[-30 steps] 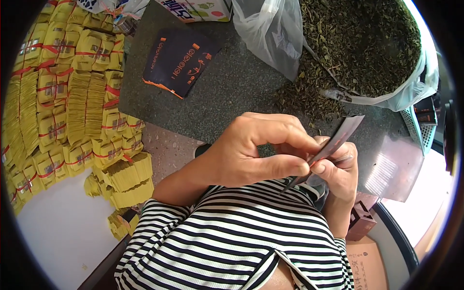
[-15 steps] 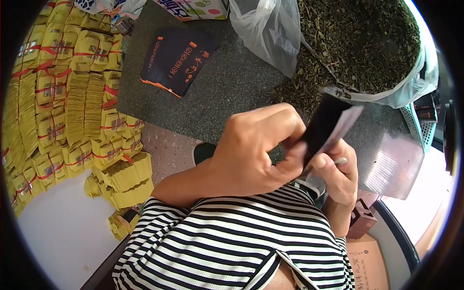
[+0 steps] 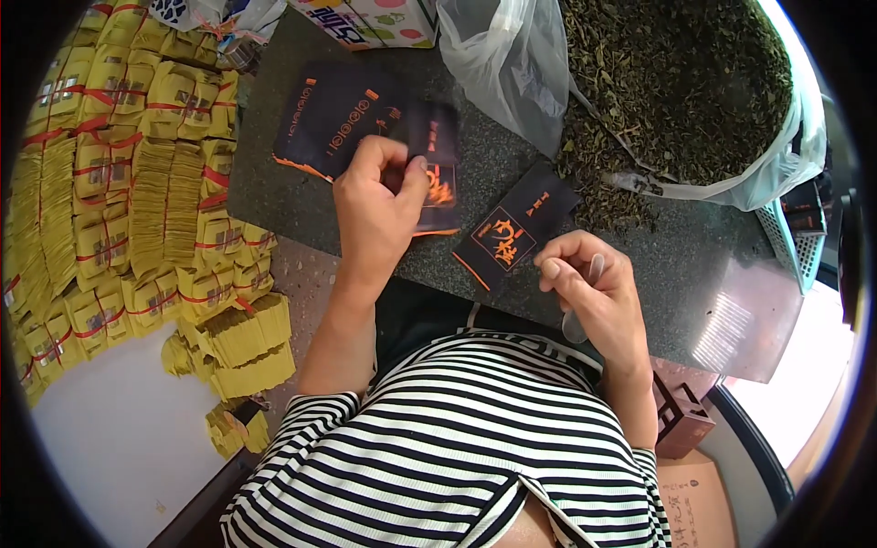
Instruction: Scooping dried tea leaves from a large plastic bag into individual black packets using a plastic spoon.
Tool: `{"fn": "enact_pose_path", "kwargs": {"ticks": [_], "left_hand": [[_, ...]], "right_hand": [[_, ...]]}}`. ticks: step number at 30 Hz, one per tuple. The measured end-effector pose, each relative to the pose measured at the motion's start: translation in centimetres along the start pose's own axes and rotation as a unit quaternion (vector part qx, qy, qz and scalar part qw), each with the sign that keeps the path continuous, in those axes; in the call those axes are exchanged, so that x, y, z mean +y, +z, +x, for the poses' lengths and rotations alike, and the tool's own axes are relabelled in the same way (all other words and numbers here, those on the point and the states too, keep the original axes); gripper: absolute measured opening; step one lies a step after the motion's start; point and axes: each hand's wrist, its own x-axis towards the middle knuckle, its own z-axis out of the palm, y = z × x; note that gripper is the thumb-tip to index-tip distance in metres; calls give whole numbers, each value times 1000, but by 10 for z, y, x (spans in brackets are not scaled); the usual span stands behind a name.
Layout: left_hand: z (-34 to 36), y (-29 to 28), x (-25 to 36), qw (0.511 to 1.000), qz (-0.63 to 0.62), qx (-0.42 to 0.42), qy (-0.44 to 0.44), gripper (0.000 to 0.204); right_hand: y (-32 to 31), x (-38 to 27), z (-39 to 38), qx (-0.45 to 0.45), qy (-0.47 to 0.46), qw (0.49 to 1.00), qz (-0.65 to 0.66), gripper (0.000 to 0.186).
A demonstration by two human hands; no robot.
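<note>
My left hand [image 3: 379,205] is closed, thumb and fingers pinching the edge of a black packet [image 3: 437,137] with orange print, blurred by motion. That packet is beside a spread of similar black packets [image 3: 329,114] on the dark speckled table. My right hand [image 3: 598,292] is closed round a small clear plastic spoon [image 3: 574,329], its bowl hanging below the fingers and its handle poking up beside the thumb. Just left of my right fingertips, another black packet [image 3: 521,215] lies slantwise on the table, orange print upward.
A large clear bag of dried leaves [image 3: 685,82] stands at the far right, with loose leaves spilled beside it. Near it are a crumpled plastic bag [image 3: 512,68], a printed carton [image 3: 388,23] and a teal basket [image 3: 787,242]. Yellow bundles [image 3: 100,173] tied in red fill the left.
My hands, earlier together at an upright dark packet, are now apart. The left has moved left to the spread packets, pinching a packet. One packet now lies slantwise near my right hand.
</note>
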Motion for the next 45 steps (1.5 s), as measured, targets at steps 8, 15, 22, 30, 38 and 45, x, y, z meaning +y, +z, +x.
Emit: {"fn": "enact_pose_path", "kwargs": {"ticks": [8,15,22,30,38,45], "left_hand": [[-25,13,42,941,249,-105,201,55],[-32,22,51,923,278,-233,127,40],[-24,7,50,956,-110,-268,57,9],[-35,21,64,908,-265,-323,42,10],[-16,23,77,875,-282,-386,71,34],[-11,27,83,854,-331,-399,49,17]], "right_hand": [[-2,-5,2,26,53,998,2,16],[2,-3,-4,46,26,998,-30,15],[0,-4,-11,81,-3,996,-26,25],[-8,-17,-12,74,-120,990,2,13],[1,-12,-10,88,-225,969,-41,16],[-12,-10,-7,49,-244,956,-153,38]]}}
